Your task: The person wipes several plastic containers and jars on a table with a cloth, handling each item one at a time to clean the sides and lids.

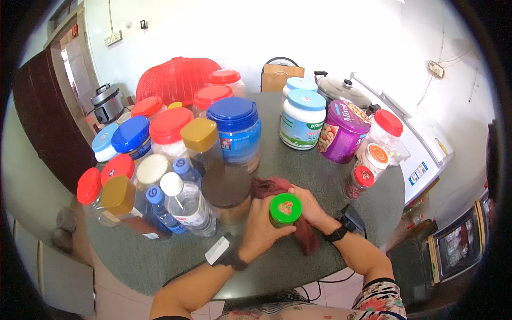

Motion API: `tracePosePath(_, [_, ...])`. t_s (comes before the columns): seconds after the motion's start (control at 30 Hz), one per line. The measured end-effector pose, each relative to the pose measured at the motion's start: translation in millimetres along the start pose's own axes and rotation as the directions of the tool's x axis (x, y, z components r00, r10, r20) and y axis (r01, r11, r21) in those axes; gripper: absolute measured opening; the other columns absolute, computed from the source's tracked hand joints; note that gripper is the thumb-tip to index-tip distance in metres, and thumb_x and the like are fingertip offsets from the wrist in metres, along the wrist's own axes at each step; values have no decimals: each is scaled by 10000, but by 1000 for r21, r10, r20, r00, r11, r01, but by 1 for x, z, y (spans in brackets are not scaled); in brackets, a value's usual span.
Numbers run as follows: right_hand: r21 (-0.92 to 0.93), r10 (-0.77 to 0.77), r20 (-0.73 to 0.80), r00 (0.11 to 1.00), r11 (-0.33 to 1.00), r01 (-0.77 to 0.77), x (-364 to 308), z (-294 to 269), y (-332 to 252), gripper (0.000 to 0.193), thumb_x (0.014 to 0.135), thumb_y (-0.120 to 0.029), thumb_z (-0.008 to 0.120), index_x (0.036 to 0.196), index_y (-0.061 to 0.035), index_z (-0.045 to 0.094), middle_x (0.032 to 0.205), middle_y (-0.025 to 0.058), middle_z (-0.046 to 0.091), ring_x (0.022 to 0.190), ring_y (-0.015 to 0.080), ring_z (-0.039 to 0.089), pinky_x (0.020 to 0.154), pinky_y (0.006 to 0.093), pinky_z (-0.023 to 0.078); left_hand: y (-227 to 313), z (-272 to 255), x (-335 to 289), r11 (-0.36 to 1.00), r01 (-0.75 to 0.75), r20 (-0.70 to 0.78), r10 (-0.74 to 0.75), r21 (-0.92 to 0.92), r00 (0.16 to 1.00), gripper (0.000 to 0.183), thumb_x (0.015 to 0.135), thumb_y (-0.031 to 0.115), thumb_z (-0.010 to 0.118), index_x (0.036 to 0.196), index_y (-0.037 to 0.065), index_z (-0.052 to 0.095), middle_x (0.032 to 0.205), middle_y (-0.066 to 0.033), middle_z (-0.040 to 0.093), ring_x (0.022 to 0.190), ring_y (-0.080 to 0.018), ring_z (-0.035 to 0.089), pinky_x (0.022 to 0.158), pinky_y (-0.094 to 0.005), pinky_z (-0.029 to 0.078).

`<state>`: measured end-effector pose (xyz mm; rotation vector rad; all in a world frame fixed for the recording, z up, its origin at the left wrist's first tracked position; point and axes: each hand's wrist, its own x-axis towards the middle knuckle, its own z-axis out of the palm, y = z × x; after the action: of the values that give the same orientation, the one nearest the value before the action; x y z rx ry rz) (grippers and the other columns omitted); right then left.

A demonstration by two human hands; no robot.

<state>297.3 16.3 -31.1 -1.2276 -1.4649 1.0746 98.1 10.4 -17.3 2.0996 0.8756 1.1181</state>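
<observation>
Your left hand (262,226) is curled round the jar (285,209) with the green lid, its thumb bent along the near side and its fingers around the left. The jar stands between your two hands over the near part of the table (330,173), its lid on and facing up toward you; whether its base touches the tabletop you cannot tell from this view. Your right hand (310,210) is partly closed, with the maroon cloth (308,237) gathered in it just behind and to the right of the jar, though its fingertips are hidden. One end of the cloth shows beyond your left hand, and the other hangs down between the jar and your right wrist.

Just left of your left hand is a tub (230,210) with a dark brown lid, and beside that a clear bottle (189,208) with a white cap. Behind the tub is a larger blue-lidded tub (233,130), next to a gold-lidded jar (200,134). Across the table, to the right, a white tub (302,121) with a light blue lid is beside a purple tin (344,130), and a small red-lidded jar (359,184) is nearer your right hand
</observation>
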Motion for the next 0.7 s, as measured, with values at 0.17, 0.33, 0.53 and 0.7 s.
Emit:
tracePosePath(0.17, [224, -107, -80, 991, 967, 123, -8, 4, -15, 411, 1041, -252, 415, 1298, 51, 519, 1308, 106, 575, 1175, 173, 528, 1044, 323, 371, 3, -2, 2, 998, 65, 55, -65, 0, 996, 831, 616, 218, 901, 1302, 56, 463, 1178, -155, 542, 1106, -338, 556, 941, -409, 460])
tracePosePath(0.33, [378, -169, -132, 977, 903, 207, -22, 12, -25, 436, 1053, -273, 395, 1316, 53, 514, 1306, 94, 576, 1166, 169, 526, 1058, 323, 364, 1, 0, -5, 969, 189, 69, -180, -158, 981, 838, 666, 216, 885, 1332, 52, 405, 1255, -175, 559, 1154, -326, 575, 969, -396, 461])
tracePosePath(0.53, [414, 19, -46, 999, 910, 2, -9, 7, -14, 391, 1050, -283, 411, 1187, 27, 605, 1122, 58, 645, 1026, 137, 563, 962, 315, 429, -2, -5, -2, 998, -5, 99, 12, -62, 995, 854, 684, 182, 861, 1384, 46, 390, 1281, -179, 532, 1164, -331, 551, 986, -379, 441])
tracePosePath(0.7, [169, -29, -169, 985, 984, 58, -9, 9, -16, 354, 1031, -257, 434, 1131, 39, 602, 963, 43, 649, 912, 145, 567, 878, 290, 449, 3, -7, -6, 999, 43, 101, -40, -28, 994, 947, 663, 162, 859, 1445, 36, 339, 1328, -186, 490, 1191, -336, 520, 1015, -391, 416])
